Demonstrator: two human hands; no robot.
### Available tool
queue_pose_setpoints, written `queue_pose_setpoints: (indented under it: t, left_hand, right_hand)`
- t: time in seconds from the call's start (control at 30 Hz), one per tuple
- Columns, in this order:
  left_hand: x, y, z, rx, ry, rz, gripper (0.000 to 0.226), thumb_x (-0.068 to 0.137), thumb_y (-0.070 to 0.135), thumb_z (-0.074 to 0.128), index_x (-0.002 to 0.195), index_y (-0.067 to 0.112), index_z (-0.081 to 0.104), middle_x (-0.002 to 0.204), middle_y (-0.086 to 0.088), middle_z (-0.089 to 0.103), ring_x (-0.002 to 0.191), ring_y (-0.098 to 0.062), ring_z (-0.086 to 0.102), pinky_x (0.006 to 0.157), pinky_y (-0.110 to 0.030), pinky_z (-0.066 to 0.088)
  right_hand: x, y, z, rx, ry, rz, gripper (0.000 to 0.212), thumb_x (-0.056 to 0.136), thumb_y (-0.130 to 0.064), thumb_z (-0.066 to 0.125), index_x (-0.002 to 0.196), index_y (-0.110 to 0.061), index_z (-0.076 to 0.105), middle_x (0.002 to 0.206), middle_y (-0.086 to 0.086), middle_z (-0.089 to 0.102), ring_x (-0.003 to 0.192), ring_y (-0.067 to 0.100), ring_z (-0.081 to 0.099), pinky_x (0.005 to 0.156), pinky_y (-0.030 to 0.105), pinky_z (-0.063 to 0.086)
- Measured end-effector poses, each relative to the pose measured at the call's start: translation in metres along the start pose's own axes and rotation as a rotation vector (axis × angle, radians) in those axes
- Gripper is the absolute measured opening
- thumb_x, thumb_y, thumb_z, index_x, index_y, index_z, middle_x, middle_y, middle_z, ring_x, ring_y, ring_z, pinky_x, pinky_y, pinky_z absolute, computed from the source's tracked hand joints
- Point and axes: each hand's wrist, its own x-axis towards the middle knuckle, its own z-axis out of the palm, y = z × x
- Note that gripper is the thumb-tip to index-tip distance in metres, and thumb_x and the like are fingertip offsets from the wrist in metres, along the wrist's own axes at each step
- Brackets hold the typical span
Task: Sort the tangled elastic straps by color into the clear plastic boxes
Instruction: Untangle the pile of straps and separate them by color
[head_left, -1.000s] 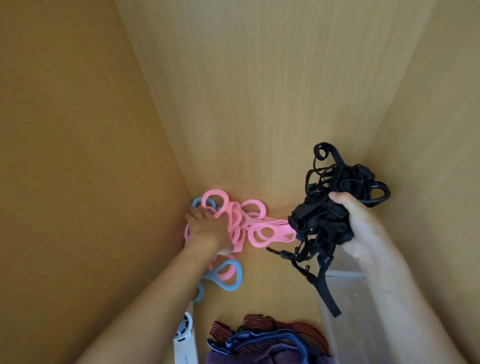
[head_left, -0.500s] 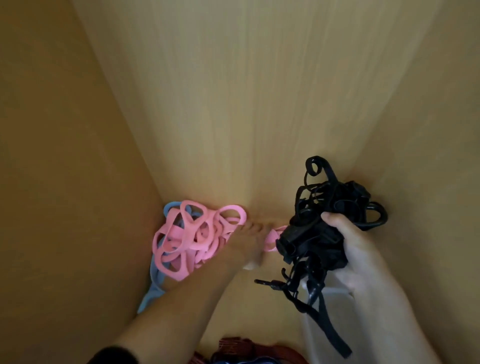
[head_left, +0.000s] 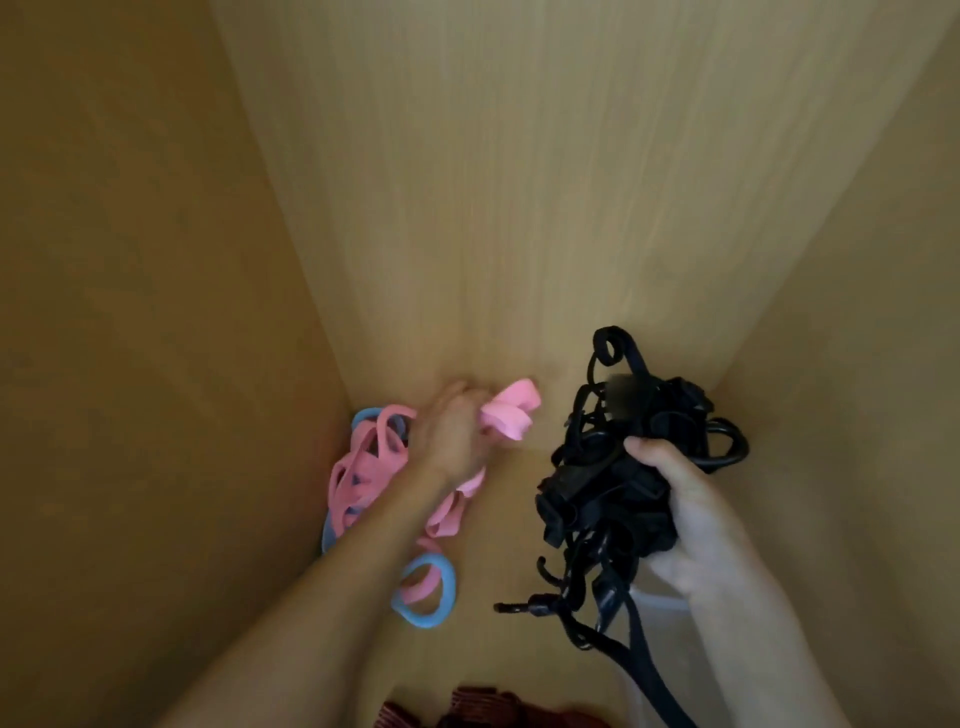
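dangling from the right grip (head_left: 691, 519), whose fingers curl round it, the matte black straps (head_left: 597, 478) form a knotted clump of cords and hooks just above a clear plastic box (head_left: 670, 623). the left grip (head_left: 452, 436) clutches flat, rubbery pink straps (head_left: 511, 415) (blurred), tangled with smooth blue loops (head_left: 431, 618) on the wood-grain shelf (head_left: 514, 519). ribbed maroon straps (head_left: 478, 709) lie nearest.

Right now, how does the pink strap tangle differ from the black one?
The pink straps are wide flat loops; the black straps are thinner, with hooks. Pink straps lie mostly on the wood, mixed with blue loops; black straps hang bunched in the right hand. Both are tangled.
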Motion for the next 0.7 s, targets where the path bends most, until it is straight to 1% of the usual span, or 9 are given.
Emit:
queue_pose_setpoints:
  t: [0.1,0.2,0.27,0.33,0.4,0.47,0.57,0.63,0.7]
  left_hand:
    - [-0.007,-0.029,-0.033,-0.13,0.091,-0.128,0.014,0.088,0.024,0.068,0.095,0.011,0.068,0.105,-0.007,0.06,0.095,-0.027,0.058,0.078,-0.041,0.048]
    - [-0.023,-0.054,-0.038,0.047,0.059,-0.197,0.015,0.088,0.031,0.062,0.093,0.016,0.064,0.106,-0.007,0.058,0.104,-0.031,0.051,0.082,-0.041,0.045]
    - [-0.036,-0.067,-0.031,0.226,0.023,-0.226,0.028,0.09,0.037,0.06,0.113,0.023,0.063,0.117,-0.006,0.055,0.11,-0.03,0.047,0.085,-0.04,0.042]
    - [-0.047,-0.075,-0.019,0.358,-0.021,-0.242,0.044,0.093,0.036,0.053,0.136,0.027,0.053,0.131,-0.005,0.05,0.117,-0.029,0.044,0.09,-0.04,0.038]
    - [-0.055,-0.078,-0.008,0.425,-0.046,-0.249,0.052,0.094,0.032,0.039,0.145,0.026,0.044,0.141,-0.007,0.045,0.122,-0.029,0.042,0.093,-0.04,0.035]
    - [-0.06,-0.078,-0.004,0.454,-0.06,-0.238,0.062,0.089,0.039,0.026,0.147,0.021,0.04,0.145,-0.009,0.043,0.126,-0.03,0.042,0.099,-0.042,0.033]
    - [-0.066,-0.077,-0.002,0.434,-0.073,-0.191,0.082,0.076,0.047,0.013,0.146,0.015,0.04,0.148,-0.012,0.042,0.134,-0.032,0.039,0.11,-0.045,0.029]
    - [-0.069,-0.074,-0.003,0.382,-0.074,-0.17,0.079,0.076,0.045,0.023,0.147,0.014,0.038,0.15,-0.012,0.04,0.14,-0.032,0.033,0.118,-0.045,0.024]
    - [-0.074,-0.072,-0.003,0.336,-0.072,-0.156,0.073,0.08,0.04,0.036,0.149,0.015,0.035,0.154,-0.011,0.035,0.146,-0.032,0.026,0.123,-0.045,0.015]
  right_hand:
    - [0.012,0.005,0.018,-0.043,-0.035,0.032,0.02,0.068,-0.026,0.079,0.081,-0.012,0.082,0.099,0.015,0.077,0.088,0.032,0.076,0.071,0.044,0.061]
    - [0.032,0.015,0.033,-0.135,-0.029,0.128,0.028,0.069,-0.024,0.081,0.092,-0.007,0.077,0.095,0.015,0.077,0.081,0.03,0.076,0.062,0.037,0.059]
    - [0.05,0.024,0.039,-0.308,0.066,0.129,0.024,0.075,-0.021,0.082,0.093,-0.008,0.075,0.088,0.013,0.078,0.076,0.028,0.077,0.061,0.036,0.059]
    - [0.069,0.034,0.041,-0.526,0.162,0.079,0.022,0.073,-0.021,0.082,0.089,-0.009,0.075,0.081,0.011,0.078,0.072,0.028,0.076,0.058,0.034,0.06]
    - [0.086,0.046,0.038,-0.74,0.246,0.018,0.018,0.069,-0.022,0.082,0.082,-0.012,0.074,0.08,0.008,0.077,0.071,0.024,0.074,0.056,0.029,0.057]
    - [0.1,0.058,0.031,-0.94,0.27,-0.023,0.02,0.068,-0.026,0.083,0.083,-0.016,0.076,0.085,0.004,0.077,0.076,0.019,0.072,0.06,0.027,0.056]
    - [0.115,0.077,0.02,-1.214,0.275,-0.049,0.061,0.069,-0.042,0.086,0.123,-0.018,0.067,0.121,0.006,0.067,0.105,0.023,0.064,0.084,0.031,0.055]
    - [0.121,0.087,0.019,-1.344,0.329,-0.043,0.094,0.066,-0.059,0.084,0.141,-0.014,0.047,0.139,0.012,0.049,0.127,0.032,0.051,0.103,0.041,0.048]
    - [0.124,0.092,0.024,-1.429,0.331,-0.033,0.113,0.062,-0.071,0.081,0.145,-0.01,0.035,0.147,0.015,0.037,0.136,0.035,0.039,0.109,0.045,0.04]
